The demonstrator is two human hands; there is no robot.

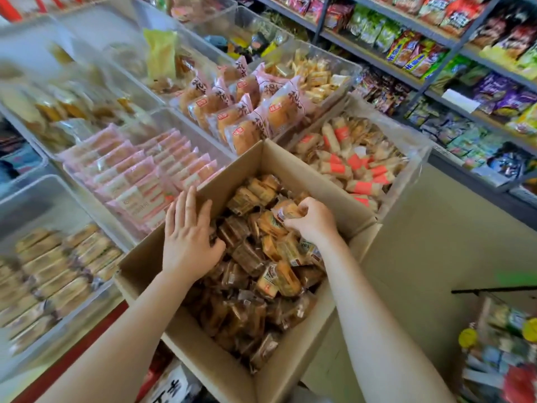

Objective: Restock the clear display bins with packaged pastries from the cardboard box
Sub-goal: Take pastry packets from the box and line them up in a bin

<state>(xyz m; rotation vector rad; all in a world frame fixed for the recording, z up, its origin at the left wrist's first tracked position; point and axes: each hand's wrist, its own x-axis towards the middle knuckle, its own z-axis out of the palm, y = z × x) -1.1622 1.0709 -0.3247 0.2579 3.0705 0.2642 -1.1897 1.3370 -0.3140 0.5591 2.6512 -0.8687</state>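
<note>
While the open cardboard box [293, 167] is sitting among the clear display bins [418, 158], brown packaged pastries [261, 257] are filling it. The right hand [312, 221] is curling its fingers around one wrapped pastry [286, 212] near the box's far side. The left hand [189, 237] is lying flat with fingers straight, resting on the pastries beside the left wall, gripping nothing.

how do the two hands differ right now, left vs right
The left hand lies flat with fingers straight, resting on the packaged pastries near the box wall; the right hand is curled in a grip on a wrapped pastry. The left sits nearer the cardboard box's left side, the right farther in. Both are bare and inside the box.
</note>
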